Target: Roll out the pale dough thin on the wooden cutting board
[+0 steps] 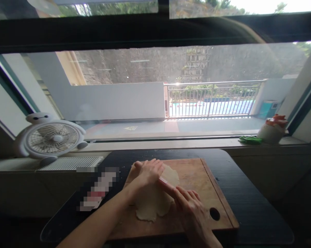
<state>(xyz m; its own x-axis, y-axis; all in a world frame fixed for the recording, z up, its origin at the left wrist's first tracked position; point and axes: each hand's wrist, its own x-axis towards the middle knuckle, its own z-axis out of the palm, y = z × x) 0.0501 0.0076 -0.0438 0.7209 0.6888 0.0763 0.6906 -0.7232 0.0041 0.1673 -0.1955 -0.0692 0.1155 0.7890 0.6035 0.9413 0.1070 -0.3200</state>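
Observation:
A thin, irregular sheet of dough (153,206) lies on a wooden cutting board (193,172) with a round hole near its right corner. Across the dough runs a rolling pin (166,185), set at a slant. My left hand (150,170) rests over its far left part, fingers bent over it and pointing away from me. Its right end is under my right hand (190,203), which has its fingers curled along the pin. The pin's middle shows between the two hands; the parts under my palms are hidden.
The board stands on a dark table (244,196). To its left lies a blurred-out flat item (100,189). A white fan (53,137) sits beyond the table at left. On the right of the window sill are a white pot (271,133) and a green cloth-like thing (250,140).

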